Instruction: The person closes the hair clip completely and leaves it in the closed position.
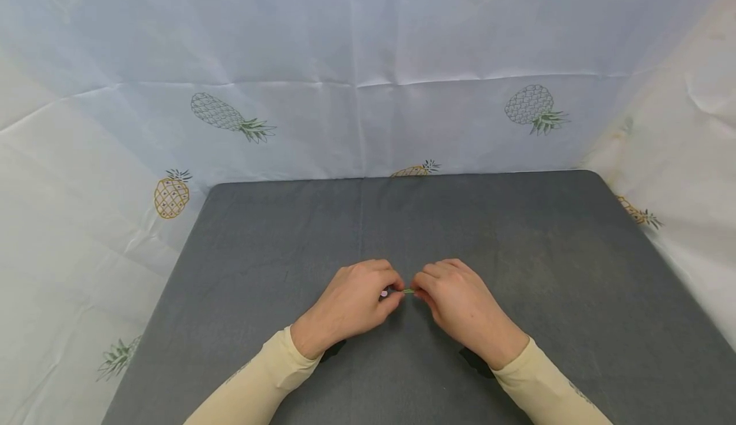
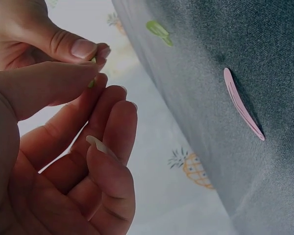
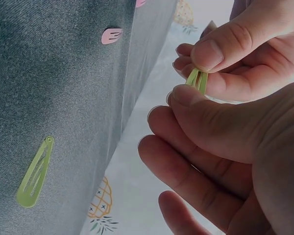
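A small green hair clip (image 1: 408, 291) (image 3: 202, 82) spans the gap between both hands' fingertips, above the grey table. My left hand (image 1: 356, 300) (image 3: 250, 54) pinches one end between thumb and finger; my right hand (image 1: 462, 300) (image 2: 44, 36) pinches the other. Thumbs and fingers cover much of the clip, and only a sliver of green shows in the left wrist view. A small pale pink thing (image 1: 384, 293) shows within the left hand; its full shape is hidden. The right hand's other fingers are loosely bent in the right wrist view.
On the grey table (image 1: 368, 220) lie a pink clip (image 2: 243, 108) and a green clip (image 2: 159, 32) in the left wrist view. The right wrist view shows another pink piece (image 3: 111, 35) and a green clip (image 3: 35, 174). Pineapple-print cloth (image 1: 368, 41) surrounds the back and sides.
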Tool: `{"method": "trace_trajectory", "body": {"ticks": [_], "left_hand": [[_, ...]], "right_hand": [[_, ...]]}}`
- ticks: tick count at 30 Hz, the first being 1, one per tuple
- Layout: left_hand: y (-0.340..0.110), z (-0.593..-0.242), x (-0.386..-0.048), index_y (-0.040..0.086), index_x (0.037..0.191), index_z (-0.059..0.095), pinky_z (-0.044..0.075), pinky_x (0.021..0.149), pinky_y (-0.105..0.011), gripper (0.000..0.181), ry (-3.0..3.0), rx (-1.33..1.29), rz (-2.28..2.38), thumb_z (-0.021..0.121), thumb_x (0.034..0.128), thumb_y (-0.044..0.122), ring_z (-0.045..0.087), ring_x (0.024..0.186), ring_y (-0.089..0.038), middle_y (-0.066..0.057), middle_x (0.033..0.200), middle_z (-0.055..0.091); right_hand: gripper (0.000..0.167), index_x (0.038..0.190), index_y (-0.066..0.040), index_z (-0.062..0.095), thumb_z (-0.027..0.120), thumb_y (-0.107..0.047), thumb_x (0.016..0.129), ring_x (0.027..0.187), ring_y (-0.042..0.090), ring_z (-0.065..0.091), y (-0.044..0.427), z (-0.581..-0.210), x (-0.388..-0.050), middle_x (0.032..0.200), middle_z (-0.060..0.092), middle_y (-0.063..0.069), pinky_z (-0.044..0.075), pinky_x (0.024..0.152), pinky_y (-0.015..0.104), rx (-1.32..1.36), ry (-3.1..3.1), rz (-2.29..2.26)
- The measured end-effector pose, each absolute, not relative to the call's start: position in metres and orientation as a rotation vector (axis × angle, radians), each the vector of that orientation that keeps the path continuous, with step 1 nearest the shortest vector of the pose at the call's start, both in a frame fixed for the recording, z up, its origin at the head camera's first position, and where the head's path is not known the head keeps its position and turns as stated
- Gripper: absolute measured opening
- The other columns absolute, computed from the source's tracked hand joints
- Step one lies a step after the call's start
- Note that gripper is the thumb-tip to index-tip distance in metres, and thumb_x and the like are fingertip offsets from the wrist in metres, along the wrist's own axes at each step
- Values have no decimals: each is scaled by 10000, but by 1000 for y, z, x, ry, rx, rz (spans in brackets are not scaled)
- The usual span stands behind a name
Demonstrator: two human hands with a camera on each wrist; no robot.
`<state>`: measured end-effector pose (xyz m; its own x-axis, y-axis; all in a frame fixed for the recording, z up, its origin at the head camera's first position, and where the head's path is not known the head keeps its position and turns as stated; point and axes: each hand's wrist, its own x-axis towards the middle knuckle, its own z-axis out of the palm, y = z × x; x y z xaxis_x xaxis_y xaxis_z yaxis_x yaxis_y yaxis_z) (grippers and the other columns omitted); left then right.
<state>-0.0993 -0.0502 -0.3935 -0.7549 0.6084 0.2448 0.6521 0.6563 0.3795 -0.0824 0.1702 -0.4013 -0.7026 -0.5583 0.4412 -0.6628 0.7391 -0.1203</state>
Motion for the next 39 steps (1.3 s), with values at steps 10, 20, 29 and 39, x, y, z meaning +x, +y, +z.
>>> {"method": "trace_trajectory", "body": {"ticks": [10,20,29,39], "left_hand": [[-50,-391,-98,231,937,803,481,604,-179,48,-2763,-1064,-656,799,975,201,599,754,-25,118,905,713],[-51,-393,-100,239,946,804,462,584,-164,45,-2766,-1089,-635,803,991,228,587,733,-15,117,905,711],[-52,-392,-101,235,947,801,470,590,-171,48,-2748,-1111,-616,800,995,229,588,733,-17,117,899,707],[-52,-394,-101,239,914,783,467,589,-172,81,-2736,-1124,-610,805,989,215,572,725,-4,131,877,688]], "right_hand": [[332,776,-185,661,921,20,800,705,86,601,169,-401,-83,716,576,-85,575,904,371,947,-2550,361],[355,756,-208,633,909,7,818,687,82,578,168,-404,-84,706,556,-102,571,909,370,943,-2556,331],[325,772,-210,647,874,7,856,689,82,577,168,-406,-85,712,560,-105,570,917,376,949,-2554,336],[350,757,-202,623,856,43,846,678,75,564,168,-406,-85,705,545,-105,568,895,368,965,-2537,351]]}}
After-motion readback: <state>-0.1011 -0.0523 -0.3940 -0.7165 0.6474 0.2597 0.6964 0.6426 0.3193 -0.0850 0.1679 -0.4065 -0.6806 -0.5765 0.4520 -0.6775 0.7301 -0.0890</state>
